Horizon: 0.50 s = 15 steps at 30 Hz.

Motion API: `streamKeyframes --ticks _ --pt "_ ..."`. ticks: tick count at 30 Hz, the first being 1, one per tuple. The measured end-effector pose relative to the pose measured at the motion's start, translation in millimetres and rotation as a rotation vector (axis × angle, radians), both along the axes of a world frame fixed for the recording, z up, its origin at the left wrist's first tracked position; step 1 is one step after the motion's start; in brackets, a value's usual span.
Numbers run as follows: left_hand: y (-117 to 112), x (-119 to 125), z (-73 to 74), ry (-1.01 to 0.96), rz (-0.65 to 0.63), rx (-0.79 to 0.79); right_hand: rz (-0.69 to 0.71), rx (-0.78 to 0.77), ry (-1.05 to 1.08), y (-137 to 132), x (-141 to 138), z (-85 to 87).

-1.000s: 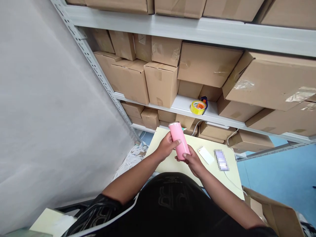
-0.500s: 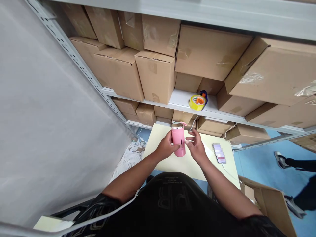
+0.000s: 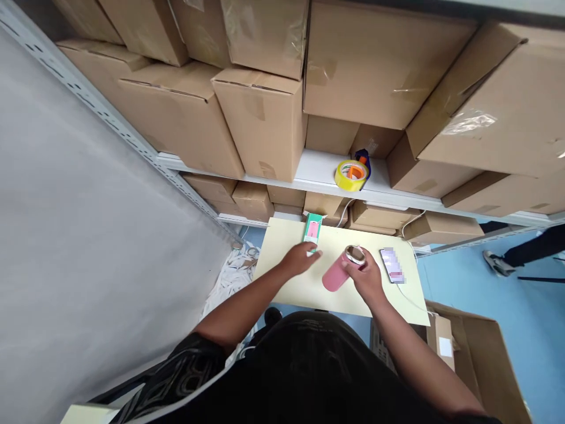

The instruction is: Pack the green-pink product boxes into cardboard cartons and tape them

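A pink tumbler [image 3: 338,274] with a shiny metal rim is tilted over the table, its top toward the upper right. My right hand [image 3: 368,277] is wrapped around its upper part, thumb on the near side. At the near end of a small green and white carton [image 3: 313,228] printed with a pink tumbler is my left hand [image 3: 300,259]. Its thumb and fingers are apart; whether they touch the carton I cannot tell. Both hands are above a pale yellow table [image 3: 291,288].
A phone [image 3: 392,265] with a white cable lies on the table's right side. Brown cartons [image 3: 260,129] fill the shelves, where a yellow tape roll [image 3: 352,175] sits. An open cardboard box [image 3: 477,347] stands on the floor at right, near another person's shoe [image 3: 498,263].
The tumbler has passed from my left hand to my right and tilted over. My left hand has let go and is at the green carton, which now shows. The camera view has shifted.
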<state>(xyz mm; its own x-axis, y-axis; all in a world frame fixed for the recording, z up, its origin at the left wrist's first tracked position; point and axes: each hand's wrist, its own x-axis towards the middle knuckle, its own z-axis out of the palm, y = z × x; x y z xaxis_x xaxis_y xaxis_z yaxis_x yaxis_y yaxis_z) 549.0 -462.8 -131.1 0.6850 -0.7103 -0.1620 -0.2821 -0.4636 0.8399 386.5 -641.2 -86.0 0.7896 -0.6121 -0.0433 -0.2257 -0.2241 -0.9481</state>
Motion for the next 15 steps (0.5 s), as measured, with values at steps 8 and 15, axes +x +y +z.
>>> streamKeyframes --ticks 8,15 --pt "-59 114 -69.4 0.085 0.175 0.430 -0.155 0.036 0.111 -24 -77 -28.7" --pt "-99 125 -116.1 0.130 0.184 0.486 -0.257 0.065 0.209 -42 -127 -41.1"
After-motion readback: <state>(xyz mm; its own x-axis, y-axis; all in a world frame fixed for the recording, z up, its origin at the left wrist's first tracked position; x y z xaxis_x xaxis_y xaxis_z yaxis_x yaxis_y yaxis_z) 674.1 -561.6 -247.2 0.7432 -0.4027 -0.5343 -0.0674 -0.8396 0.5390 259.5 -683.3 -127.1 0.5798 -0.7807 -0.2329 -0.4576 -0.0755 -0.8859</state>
